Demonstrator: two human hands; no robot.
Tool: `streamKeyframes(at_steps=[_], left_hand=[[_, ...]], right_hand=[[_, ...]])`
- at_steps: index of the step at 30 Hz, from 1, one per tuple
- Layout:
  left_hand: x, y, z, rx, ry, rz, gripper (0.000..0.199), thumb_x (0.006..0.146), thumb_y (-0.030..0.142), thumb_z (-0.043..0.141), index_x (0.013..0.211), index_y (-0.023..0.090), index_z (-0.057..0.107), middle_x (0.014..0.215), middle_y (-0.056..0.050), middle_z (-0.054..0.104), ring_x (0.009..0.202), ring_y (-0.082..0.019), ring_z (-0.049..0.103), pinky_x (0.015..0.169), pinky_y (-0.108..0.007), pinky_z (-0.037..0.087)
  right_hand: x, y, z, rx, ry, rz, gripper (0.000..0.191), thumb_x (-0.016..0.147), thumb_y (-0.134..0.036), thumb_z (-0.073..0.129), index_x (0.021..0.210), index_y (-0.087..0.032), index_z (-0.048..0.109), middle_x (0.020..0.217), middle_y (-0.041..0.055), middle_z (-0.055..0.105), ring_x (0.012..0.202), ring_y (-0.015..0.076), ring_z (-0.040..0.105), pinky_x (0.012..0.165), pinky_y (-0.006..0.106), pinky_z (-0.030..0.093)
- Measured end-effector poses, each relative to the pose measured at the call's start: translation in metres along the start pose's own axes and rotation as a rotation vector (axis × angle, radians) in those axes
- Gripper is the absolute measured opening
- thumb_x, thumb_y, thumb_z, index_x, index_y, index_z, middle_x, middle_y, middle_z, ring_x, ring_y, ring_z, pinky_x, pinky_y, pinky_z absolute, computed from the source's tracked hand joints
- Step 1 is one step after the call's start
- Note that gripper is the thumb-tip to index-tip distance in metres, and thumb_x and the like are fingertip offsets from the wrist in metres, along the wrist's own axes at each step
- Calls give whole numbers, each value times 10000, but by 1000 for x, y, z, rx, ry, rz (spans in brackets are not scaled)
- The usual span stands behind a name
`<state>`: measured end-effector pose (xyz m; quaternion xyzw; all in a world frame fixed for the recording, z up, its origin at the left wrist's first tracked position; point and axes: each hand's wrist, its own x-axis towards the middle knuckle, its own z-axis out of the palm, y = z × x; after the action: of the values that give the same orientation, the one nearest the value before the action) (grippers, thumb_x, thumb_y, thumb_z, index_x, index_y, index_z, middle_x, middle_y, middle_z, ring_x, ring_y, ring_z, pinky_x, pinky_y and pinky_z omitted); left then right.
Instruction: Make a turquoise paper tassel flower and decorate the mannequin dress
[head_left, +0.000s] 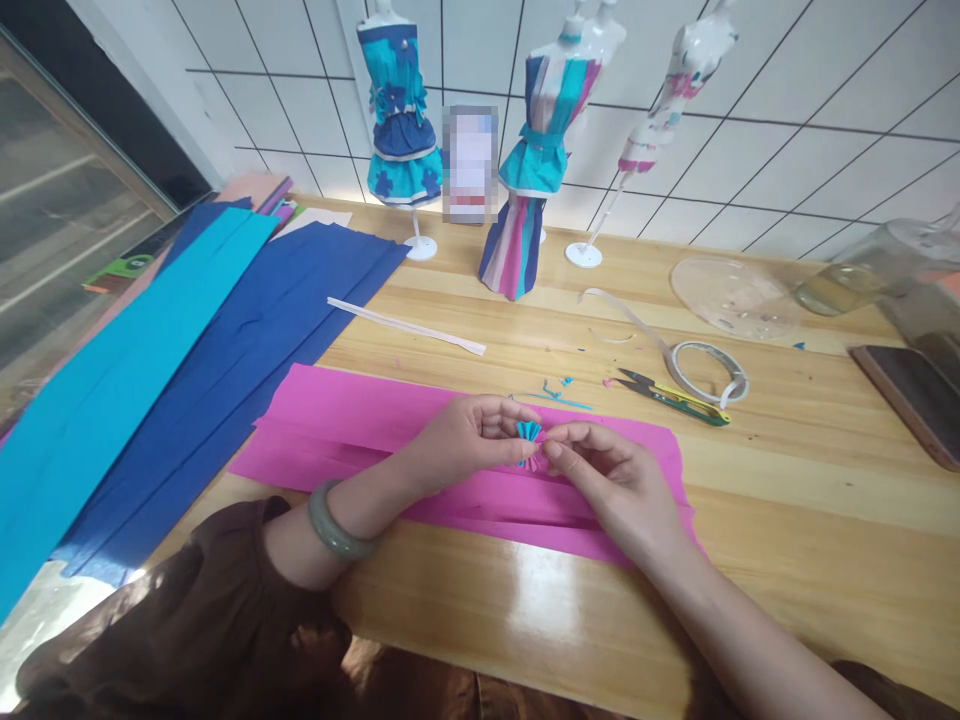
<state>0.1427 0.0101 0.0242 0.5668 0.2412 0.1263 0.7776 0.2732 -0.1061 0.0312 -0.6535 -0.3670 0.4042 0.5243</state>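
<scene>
Between my two hands is a small pleated paper piece [529,432], turquoise on top and pink below, fanned out like a bow or flower. My left hand [489,430] pinches its left side between thumb and fingers. On its right edge, my right hand [600,462] closes thumb and forefinger at the pink part. Both hands are just above a wide sheet of creased magenta crepe paper [465,505] lying on the wooden table. Thin turquoise paper scraps [559,395] lie just beyond the fingers.
Yellow-green thread snips [675,395] and a tape roll [709,370] lie at right. Blue crepe sheets [217,330] cover the left side. Small dress forms [405,120] in paper outfits stand at the back around a phone [470,165]. A pale paper strip [405,325] lies mid-table.
</scene>
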Motion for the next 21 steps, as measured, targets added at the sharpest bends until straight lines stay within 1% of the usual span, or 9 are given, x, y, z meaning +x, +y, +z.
streamKeyframes(at_steps=[6, 11, 13, 17, 21], left_hand=[[0, -1, -1, -14, -11, 5, 336, 659, 214, 690, 973, 123, 609, 784, -27, 611, 723, -100, 573, 702, -247, 455], [1, 1, 0, 15, -15, 8, 382, 665, 203, 684, 1023, 119, 581, 717, -12, 601, 645, -83, 552, 651, -233, 438], [1, 2, 1, 16, -31, 1, 428, 662, 199, 685, 1062, 117, 556, 700, -9, 602, 637, -87, 553, 647, -237, 433], [1, 0, 1, 33, -60, 0, 520, 650, 206, 697, 1129, 120, 512, 673, 4, 590, 623, -91, 547, 646, -247, 422], [1, -4, -1, 38, -86, 20, 550, 658, 206, 690, 1163, 132, 486, 657, 18, 569, 610, -81, 529, 629, -238, 405]], right_hand=[[1, 2, -1, 8, -18, 11, 138, 765, -313, 610, 807, -182, 620, 728, 12, 627, 666, 126, 570, 653, 256, 459], [1, 1, 0, 27, 28, -60, 151, 760, -283, 619, 880, -194, 594, 824, 21, 619, 758, 138, 584, 717, 269, 475], [0, 0, 0, 13, 15, -105, 152, 772, -265, 608, 909, -205, 584, 856, 23, 617, 793, 142, 584, 735, 272, 477], [-3, 0, 0, -120, -48, -219, 131, 804, -236, 568, 932, -216, 586, 893, 37, 606, 798, 153, 579, 712, 290, 481], [-3, -3, -4, -317, -62, -351, 79, 816, -184, 539, 864, -200, 600, 866, 45, 597, 825, 166, 563, 750, 317, 452]])
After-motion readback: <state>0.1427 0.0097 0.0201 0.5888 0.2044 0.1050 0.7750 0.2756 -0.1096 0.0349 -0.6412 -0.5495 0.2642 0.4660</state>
